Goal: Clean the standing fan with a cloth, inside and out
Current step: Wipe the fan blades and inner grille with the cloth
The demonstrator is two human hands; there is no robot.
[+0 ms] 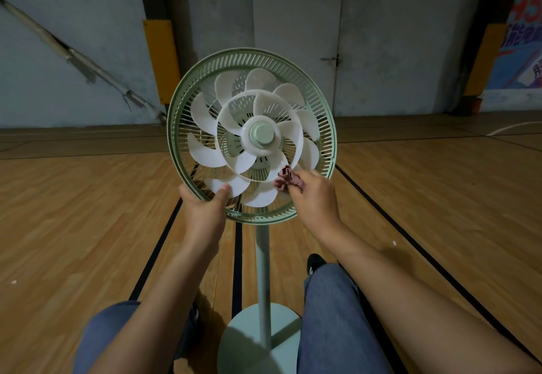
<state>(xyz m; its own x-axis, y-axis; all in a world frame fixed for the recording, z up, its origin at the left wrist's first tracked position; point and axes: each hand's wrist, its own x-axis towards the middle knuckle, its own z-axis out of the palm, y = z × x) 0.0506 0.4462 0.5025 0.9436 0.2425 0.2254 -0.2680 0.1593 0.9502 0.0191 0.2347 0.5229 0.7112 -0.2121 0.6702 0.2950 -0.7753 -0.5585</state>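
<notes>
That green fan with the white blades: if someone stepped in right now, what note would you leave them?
Left hand grips the lower rim of the pale green plastic standing fan, thumb on a blade.
Right hand pinches a crumpled reddish-brown cloth against the lower white plastic blades.
Front grille appears off; blades exposed.
How much has been wiped cannot be told.
Left, probably: other blades, rear grille, pole and round base.

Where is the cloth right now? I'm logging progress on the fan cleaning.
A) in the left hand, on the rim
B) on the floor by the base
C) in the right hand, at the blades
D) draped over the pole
C: the right hand holds the cloth against the blades, while the left hand grips the rim.
</notes>
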